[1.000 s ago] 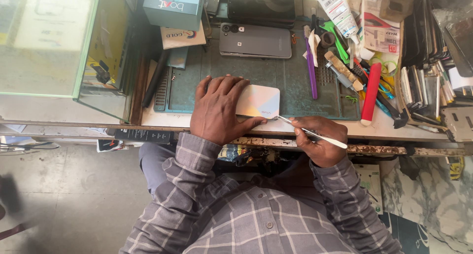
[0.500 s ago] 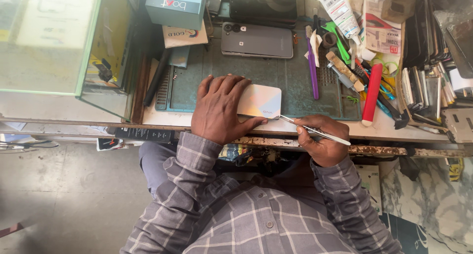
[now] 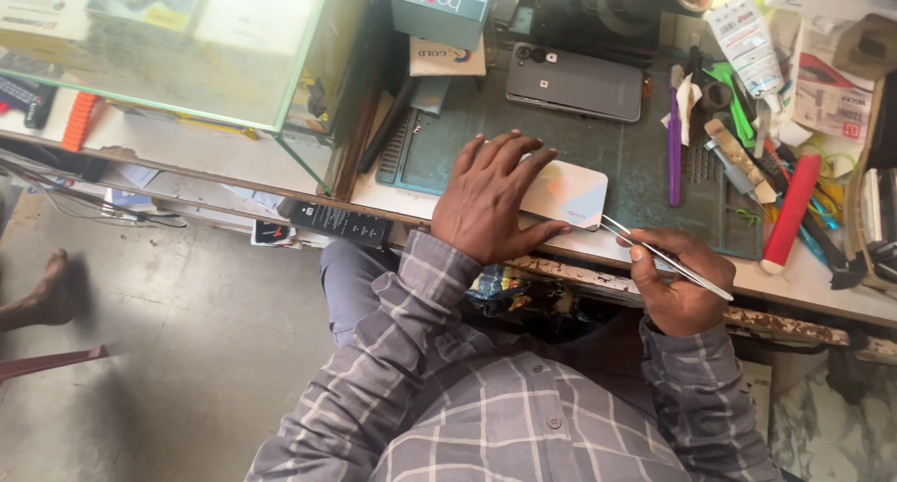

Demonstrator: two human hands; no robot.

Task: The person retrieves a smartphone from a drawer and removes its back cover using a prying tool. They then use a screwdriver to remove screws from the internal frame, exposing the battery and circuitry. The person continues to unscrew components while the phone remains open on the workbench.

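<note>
White phone (image 3: 566,194) flat on the green mat (image 3: 645,164), same spot as before. Left hand (image 3: 491,197) splayed, pressing it down; right hand (image 3: 675,281) still pinching tweezers (image 3: 663,256) at its near corner. No progress visible.

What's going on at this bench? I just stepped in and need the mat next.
A person in a checked shirt sits at the bench. Their left hand lies flat on a pale phone on the green work mat, pinning it down. Their right hand holds thin metal tweezers, tip at the phone's lower right corner. A dark phone lies face down further back, and a purple tool and a red handle lie to the right.
</note>
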